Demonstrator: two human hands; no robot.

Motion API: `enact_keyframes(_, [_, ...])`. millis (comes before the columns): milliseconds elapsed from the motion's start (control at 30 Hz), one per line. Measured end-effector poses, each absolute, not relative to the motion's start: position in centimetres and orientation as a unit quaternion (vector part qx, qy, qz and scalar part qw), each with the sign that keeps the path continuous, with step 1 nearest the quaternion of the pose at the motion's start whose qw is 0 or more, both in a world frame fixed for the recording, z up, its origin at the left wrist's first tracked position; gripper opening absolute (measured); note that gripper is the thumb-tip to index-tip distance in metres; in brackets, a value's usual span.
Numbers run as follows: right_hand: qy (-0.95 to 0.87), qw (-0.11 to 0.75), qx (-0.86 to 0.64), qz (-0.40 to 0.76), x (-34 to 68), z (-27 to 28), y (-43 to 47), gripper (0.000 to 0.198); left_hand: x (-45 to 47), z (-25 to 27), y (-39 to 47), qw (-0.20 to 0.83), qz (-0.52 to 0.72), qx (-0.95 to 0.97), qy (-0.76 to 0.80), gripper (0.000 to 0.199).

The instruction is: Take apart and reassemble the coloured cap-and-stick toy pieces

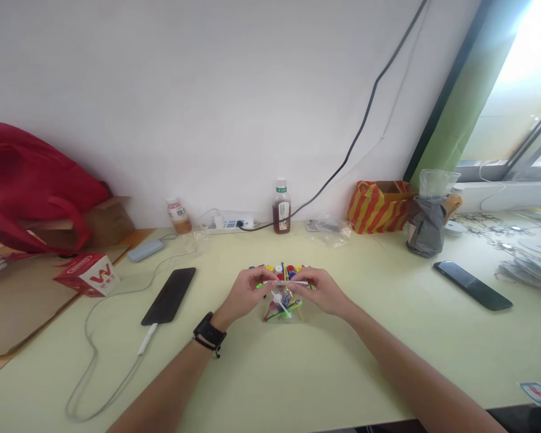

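Observation:
Both hands meet at the middle of the table over a small clear plastic bag (285, 314). Inside or beneath its film show colourful plastic pieces, among them a white spoked piece (278, 298) and a bright green stick (285, 311). My left hand (247, 293) pinches the left part of the bag's pale top edge between thumb and fingers. On the same edge, to the right, my right hand (321, 291) has a matching pinch. Just beyond the fingers lie several small round pieces in red (291, 269), white, yellow and blue, partly hidden by the hands.
A black phone (169, 296) on a white cable lies left; another phone (472, 285) lies right. Along the wall stand a dark drink bottle (282, 207), a power strip (234, 224), a striped bag (374, 207) and a grey pouch (426, 228). A red box (90, 275) sits far left.

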State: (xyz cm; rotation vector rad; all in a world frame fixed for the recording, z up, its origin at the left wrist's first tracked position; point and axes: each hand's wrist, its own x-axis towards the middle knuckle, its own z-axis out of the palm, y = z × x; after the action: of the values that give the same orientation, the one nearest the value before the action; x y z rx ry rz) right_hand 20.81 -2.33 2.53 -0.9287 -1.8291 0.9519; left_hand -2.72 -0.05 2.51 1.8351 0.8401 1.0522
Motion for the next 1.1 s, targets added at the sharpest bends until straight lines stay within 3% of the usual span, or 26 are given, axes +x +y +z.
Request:
enact_keyframes(400, [-0.710,0.394,-0.362,0.458,20.7,3.2,-2.8,0.044,-1.7,3.5,-1.2,0.419,0.373,0.760,0.328,0.028])
enact_keyframes(667, [-0.675,0.279,-0.308,0.609,23.5,5.1,-2.7,0.037,-2.0,3.8,-1.2,0.470,0.315,0.765,0.307,0.030])
enact_keyframes(933, [-0.679,0.184,-0.310,0.640,26.2,5.1,-2.2,0.032,-0.7,2.7,-2.4,0.516,0.303,0.742,0.302,0.035])
enact_keyframes(1033, [-0.649,0.247,-0.332,0.639,28.2,4.4,-1.6,0.034,-0.1,2.1,-2.9,0.527,0.308,0.725,0.320,0.041])
enact_keyframes(1100, [-0.597,0.382,-0.360,0.607,29.5,3.9,-0.7,0.037,0.1,1.7,-2.9,0.508,0.313,0.725,0.344,0.047])
